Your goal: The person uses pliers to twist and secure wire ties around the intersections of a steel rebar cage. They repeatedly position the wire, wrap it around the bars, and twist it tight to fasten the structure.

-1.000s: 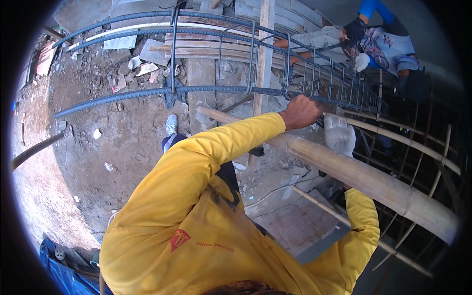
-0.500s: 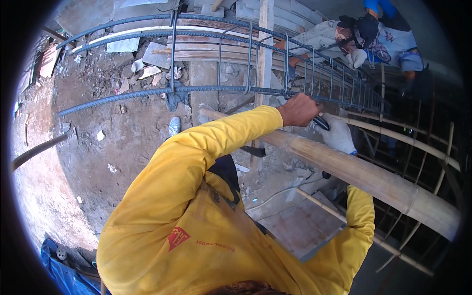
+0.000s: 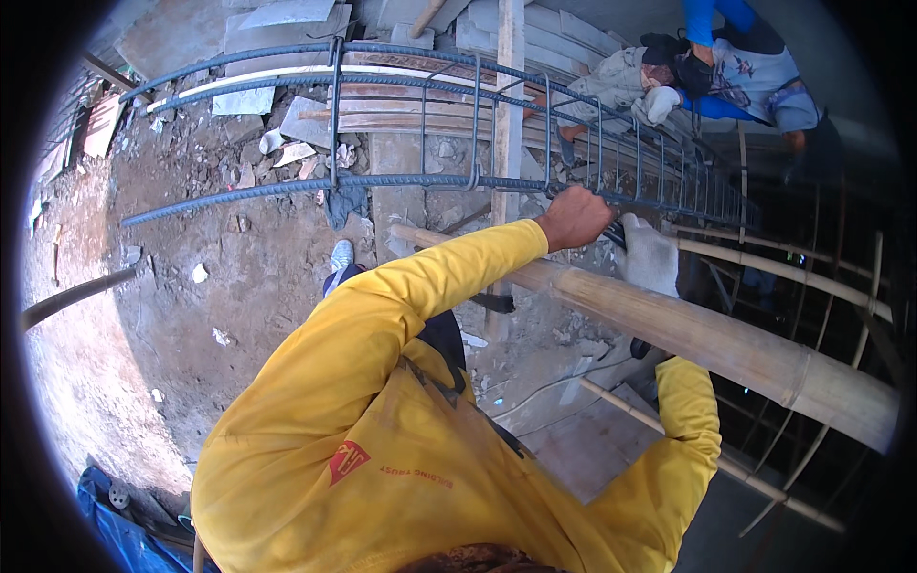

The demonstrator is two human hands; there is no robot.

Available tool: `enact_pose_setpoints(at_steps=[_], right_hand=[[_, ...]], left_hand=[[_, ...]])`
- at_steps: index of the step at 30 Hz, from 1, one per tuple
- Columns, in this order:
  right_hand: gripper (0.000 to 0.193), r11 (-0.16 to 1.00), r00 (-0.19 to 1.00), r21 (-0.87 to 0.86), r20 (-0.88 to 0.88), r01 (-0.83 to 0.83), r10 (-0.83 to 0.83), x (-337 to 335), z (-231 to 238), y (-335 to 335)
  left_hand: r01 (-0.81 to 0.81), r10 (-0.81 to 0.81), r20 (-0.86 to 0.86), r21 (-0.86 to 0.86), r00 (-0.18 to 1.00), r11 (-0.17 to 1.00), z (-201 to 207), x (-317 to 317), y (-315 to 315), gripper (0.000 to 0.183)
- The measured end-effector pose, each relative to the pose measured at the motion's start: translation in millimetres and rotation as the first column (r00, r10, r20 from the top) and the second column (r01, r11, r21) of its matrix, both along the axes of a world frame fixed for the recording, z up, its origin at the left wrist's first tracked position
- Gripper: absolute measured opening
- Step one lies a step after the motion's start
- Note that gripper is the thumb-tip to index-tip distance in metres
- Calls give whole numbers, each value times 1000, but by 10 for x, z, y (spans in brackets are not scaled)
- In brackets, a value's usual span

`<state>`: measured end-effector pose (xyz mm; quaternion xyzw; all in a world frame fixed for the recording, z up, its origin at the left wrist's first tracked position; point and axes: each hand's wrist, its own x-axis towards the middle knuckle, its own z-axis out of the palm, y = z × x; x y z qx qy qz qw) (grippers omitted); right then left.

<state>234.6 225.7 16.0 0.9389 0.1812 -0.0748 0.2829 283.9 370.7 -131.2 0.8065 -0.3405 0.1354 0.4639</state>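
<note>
My bare left hand [image 3: 576, 219] is closed in a fist at the lower long bar of a steel rebar cage [image 3: 430, 181]. Its fingertips face away, so what they grip is hidden. Just right of it, my right hand [image 3: 651, 256], in a pale glove, is closed around a dark-handled hand tool [image 3: 617, 234]. The tool's head is not visible behind the left fist. A thick bamboo pole [image 3: 688, 327] passes across my front, over the right forearm, and both hands are beyond it.
Beyond the cage a co-worker [image 3: 755, 72] in blue sleeves has a gloved hand by the bars. A wooden post [image 3: 509, 105] rises behind the cage. Thinner bamboo poles [image 3: 778, 269] cross the dark area at right. Rubble [image 3: 287, 148] and stacked boards [image 3: 411, 105] lie at far left.
Both my hands have shifted slightly left, the tool staying in the gloved one. The co-worker's gloved hand has moved left along the cage, and that person's blue sleeve now shows behind it.
</note>
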Motion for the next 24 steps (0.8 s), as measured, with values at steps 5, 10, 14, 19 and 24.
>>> enact_pose_setpoints(at_steps=[5, 10, 14, 19, 24], right_hand=[[18, 943, 967, -316, 192, -102, 169, -50, 52, 101], [26, 854, 858, 241, -367, 460, -359, 7, 120, 148], [39, 903, 925, 230, -208, 362, -317, -80, 103, 134], [41, 668, 763, 395, -472, 631, -442, -210, 84, 199], [48, 901, 924, 266, -267, 344, -274, -194, 13, 234]], left_hand=[[37, -38, -85, -8, 996, 999, 10, 61, -1, 14], [-109, 142, 126, -241, 982, 964, 97, -121, 111, 15], [137, -121, -116, 141, 986, 980, 153, -74, 134, 15], [218, -239, 71, 222, 969, 950, 93, 27, 178, 15], [213, -218, 4, 200, 976, 956, 64, -56, 203, 21]])
